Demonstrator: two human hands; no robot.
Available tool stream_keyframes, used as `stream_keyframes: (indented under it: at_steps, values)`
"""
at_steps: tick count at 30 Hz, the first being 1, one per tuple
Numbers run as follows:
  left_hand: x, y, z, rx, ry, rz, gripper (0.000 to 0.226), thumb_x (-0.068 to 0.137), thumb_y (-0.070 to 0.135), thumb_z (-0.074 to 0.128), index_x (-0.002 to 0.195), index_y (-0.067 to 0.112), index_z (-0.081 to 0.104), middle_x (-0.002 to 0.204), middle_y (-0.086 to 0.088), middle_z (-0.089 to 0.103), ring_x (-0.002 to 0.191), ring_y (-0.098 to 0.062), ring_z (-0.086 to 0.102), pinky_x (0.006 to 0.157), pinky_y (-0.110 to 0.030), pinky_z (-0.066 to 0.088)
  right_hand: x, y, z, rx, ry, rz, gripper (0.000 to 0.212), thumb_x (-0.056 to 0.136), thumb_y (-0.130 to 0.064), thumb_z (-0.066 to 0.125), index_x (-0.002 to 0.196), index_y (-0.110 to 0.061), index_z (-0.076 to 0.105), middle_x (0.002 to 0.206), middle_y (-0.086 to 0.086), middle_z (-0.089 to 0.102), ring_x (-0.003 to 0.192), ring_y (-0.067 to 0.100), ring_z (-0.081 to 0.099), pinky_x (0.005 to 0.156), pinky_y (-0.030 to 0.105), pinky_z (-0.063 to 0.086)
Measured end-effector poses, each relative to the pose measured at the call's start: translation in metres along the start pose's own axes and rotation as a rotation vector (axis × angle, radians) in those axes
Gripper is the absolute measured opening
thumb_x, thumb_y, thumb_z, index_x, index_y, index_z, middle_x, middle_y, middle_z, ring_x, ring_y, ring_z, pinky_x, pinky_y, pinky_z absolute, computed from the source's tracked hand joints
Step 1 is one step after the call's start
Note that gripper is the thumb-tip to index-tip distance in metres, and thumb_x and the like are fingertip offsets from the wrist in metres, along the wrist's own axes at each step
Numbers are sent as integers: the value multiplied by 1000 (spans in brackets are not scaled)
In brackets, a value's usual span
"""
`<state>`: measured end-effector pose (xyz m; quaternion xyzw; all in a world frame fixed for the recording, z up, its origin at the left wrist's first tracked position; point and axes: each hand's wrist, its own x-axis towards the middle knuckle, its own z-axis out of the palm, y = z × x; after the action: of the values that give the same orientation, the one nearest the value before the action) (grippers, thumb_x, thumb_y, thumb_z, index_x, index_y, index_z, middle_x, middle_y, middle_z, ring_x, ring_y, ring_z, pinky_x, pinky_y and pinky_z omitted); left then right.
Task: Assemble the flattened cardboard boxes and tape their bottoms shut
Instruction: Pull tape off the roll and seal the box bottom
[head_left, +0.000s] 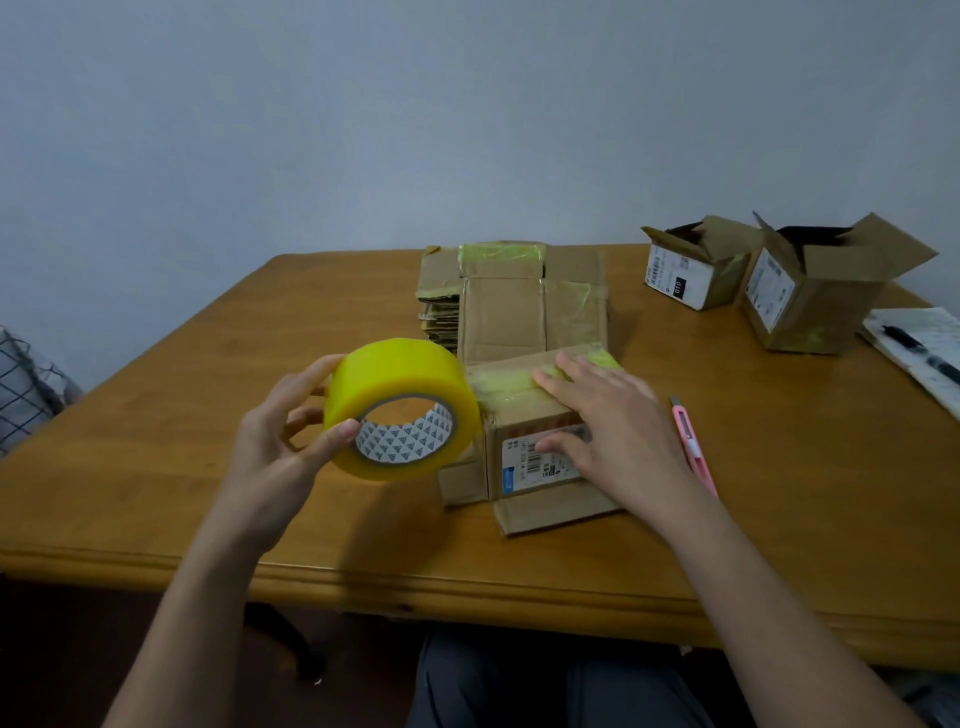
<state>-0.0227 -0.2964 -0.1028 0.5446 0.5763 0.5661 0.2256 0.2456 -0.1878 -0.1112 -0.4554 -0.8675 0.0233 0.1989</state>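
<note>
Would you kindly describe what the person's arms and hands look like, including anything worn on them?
Both forearms are bare as far as the frame shows them: no sleeves, gloves or watch. The left hand and right hand show no rings or markings on the fingers, and the nails look short and plain.

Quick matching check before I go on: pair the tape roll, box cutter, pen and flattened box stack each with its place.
Things:
1. tape roll
2. box cutter
3. pen
4. flattened box stack

Places:
A. lying on paper at the table's right edge
B. behind the box being taped
C. held in the left hand
D. on the table just right of the right hand

Pairs: 1-C, 2-D, 3-A, 4-B
</note>
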Motion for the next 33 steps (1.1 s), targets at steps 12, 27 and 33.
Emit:
stream_keyframes:
  at_steps: [12, 27, 33]
  values:
    - [-13, -31, 12, 22, 11, -131, 55, 78, 24, 69, 126, 45, 51, 129, 4, 54, 117, -14, 55, 89, -40, 52, 4, -16, 6, -46, -23, -1, 77, 92, -43, 57, 154, -23, 15, 163, -4, 7, 149, 11, 3, 118, 33, -2]
    - [18, -5, 30, 259, -120, -49, 50, 79, 36, 66, 126, 43, 52, 123, 18, 51, 114, -14, 49, 95, -49, 48, 7, -34, 29, 54, 243, 104, 59, 85, -72, 36, 118, -30, 61, 130, -14, 58, 121, 8, 49, 98, 39, 31]
    - [23, -2, 32, 344, -139, -41, 50, 85, 22, 69, 126, 41, 49, 128, 8, 50, 119, -17, 45, 93, -38, 44, 4, -21, 26, 48, 229, 92, 60, 86, -72, 34, 124, -33, 60, 137, -16, 54, 128, 5, 45, 99, 36, 27]
